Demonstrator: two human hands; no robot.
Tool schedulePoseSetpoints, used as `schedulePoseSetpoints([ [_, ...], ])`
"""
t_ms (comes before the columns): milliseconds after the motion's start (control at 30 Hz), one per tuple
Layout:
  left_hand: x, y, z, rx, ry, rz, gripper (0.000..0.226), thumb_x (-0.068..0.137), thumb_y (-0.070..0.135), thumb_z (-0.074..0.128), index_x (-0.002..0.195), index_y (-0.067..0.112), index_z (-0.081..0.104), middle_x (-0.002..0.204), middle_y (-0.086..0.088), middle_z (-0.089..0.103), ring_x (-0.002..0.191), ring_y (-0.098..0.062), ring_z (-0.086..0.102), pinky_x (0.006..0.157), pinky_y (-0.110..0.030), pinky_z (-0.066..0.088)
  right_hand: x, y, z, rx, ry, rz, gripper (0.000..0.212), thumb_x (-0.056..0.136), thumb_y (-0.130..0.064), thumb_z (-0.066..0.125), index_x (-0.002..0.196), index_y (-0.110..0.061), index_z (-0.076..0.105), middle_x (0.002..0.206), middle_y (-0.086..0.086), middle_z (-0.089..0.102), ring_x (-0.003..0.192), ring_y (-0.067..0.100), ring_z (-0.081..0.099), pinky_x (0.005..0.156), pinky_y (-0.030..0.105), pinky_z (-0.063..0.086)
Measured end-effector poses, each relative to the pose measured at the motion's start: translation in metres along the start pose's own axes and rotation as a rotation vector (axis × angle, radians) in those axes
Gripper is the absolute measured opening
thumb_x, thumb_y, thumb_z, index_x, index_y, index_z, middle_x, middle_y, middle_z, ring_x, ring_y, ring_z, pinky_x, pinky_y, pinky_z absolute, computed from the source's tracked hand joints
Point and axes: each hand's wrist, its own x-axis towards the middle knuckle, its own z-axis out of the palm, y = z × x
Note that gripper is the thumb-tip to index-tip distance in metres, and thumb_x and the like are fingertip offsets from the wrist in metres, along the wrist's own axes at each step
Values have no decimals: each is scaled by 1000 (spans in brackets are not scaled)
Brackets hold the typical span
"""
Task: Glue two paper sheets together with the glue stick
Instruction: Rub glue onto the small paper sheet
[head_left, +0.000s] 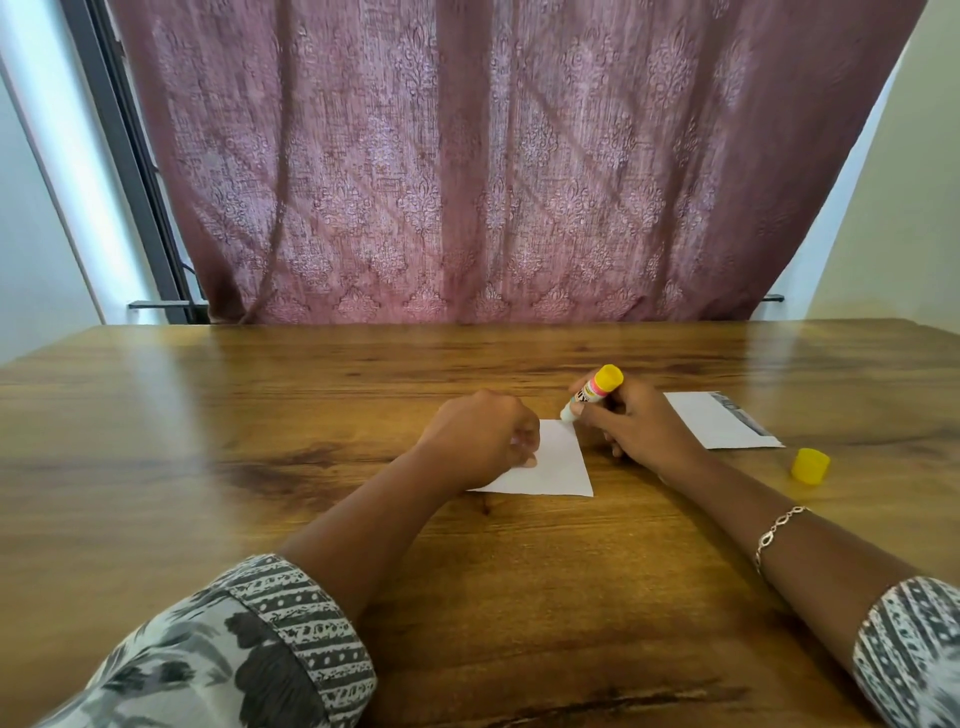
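Pinning the light, floppy paper sheet (558, 462) at frame center with left hand (480, 436) curled flat on it; right hand (631, 423) gripping glue stick (592, 392), tip at the sheet's far edge. Second sheet (719, 418) and cap (809, 466) right on tabletop (260, 415). Best held near edges, flimsy.

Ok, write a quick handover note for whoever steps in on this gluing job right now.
Left hand: fingers pressed on the near paper sheet, pinning it to the wooden table.
Right hand: gripping the uncapped glue stick, tip down at the sheet's far edge.
Yellow cap: on the table at right.
Second sheet: flat, right of the hands, apart from the first.
Done: cap off, gluing begun, it seems; how much is spread I cannot tell.
Left: finish gluing, lay the second sheet on, press.
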Motion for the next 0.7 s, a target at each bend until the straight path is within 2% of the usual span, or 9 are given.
schedulePoseSetpoints([
  [133, 0, 0, 0, -1, 1, 2, 20, 83, 28, 62, 102, 22, 66, 109, 3, 66, 100, -17, 58, 82, -35, 51, -1, -1, -1, 3, -14, -24, 27, 87, -24, 57, 112, -13, 57, 77, -3, 56, 55, 8, 48, 41, 12, 38],
  [333, -1, -1, 0, -5, 6, 9, 20, 84, 28, 62, 103, 21, 66, 109, 3, 66, 100, -17, 58, 82, -35, 51, -1, -2, 0, -35, -36, -28, 29, 87, -25, 56, 113, -13, 56, 92, 5, 60, 57, 8, 47, 45, 15, 37],
  [433, 0, 0, 0, -5, 10, 7, 20, 84, 29, 62, 102, 22, 66, 109, 4, 66, 100, -16, 58, 81, -34, 51, -2, -3, -1, -21, -36, -45, 24, 87, -23, 58, 108, -13, 59, 76, 0, 58, 54, 8, 46, 42, 13, 38],
  [500, 0, 0, 1, -8, 15, 3, 20, 84, 29, 62, 102, 23, 66, 110, 4, 66, 100, -15, 58, 79, -32, 49, -3, -3, -2, -15, -37, -57, 23, 86, -22, 59, 107, -13, 61, 70, -5, 56, 55, 8, 46, 47, 16, 37],
  [567, 0, 0, 1, -12, 20, 3, 19, 84, 29, 62, 101, 22, 66, 110, 5, 66, 100, -15, 58, 77, -31, 47, -5, -3, -2, -15, -34, -63, 22, 85, -22, 60, 105, -12, 61, 74, -5, 57, 59, 7, 47, 54, 18, 36],
  [700, -1, 0, 1, -21, 27, 4, 18, 83, 29, 62, 100, 22, 66, 110, 4, 66, 100, -15, 58, 74, -29, 45, -9, -3, -1, -21, -13, -43, 25, 85, -24, 60, 107, -14, 58, 88, -2, 57, 66, 6, 49, 58, 16, 37],
])
